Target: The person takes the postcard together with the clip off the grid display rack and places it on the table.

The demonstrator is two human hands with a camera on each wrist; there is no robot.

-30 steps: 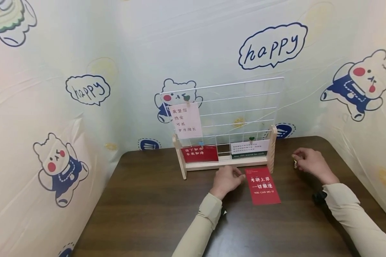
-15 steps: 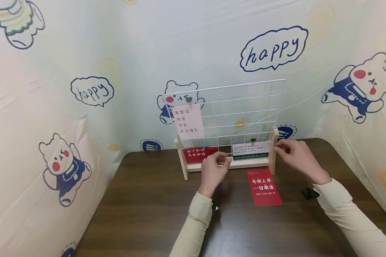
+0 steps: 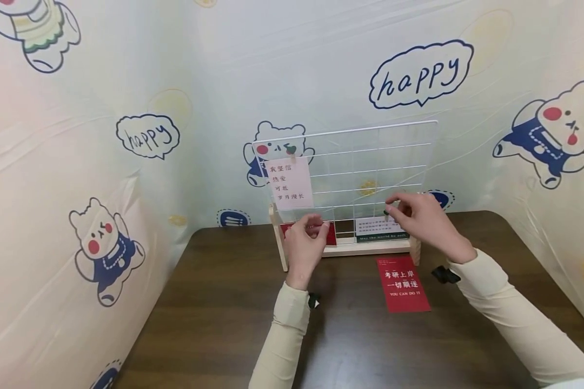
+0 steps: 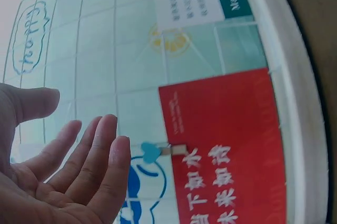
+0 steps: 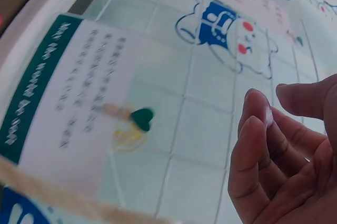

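Observation:
My left hand, fingers spread, stays before the lower left of the white wire grid. In the left wrist view its fingertips are beside a blue heart clip on a red card. My right hand is in front of the grid's lower right, near a white-and-green card held by a green heart clip. Its fingers bend towards the thumb, with a gap showing; I cannot tell whether something small is between them. Another red card lies on the table.
The grid stands in a wooden base near the table's back edge. A pale pink card hangs at its upper left under a green clip. A cartoon-printed curtain surrounds the table.
My right hand, with a small yellowish thing at its fingertips at first, has moved left from the table's right side to the grid. My left hand has moved up and left from beside the red card.

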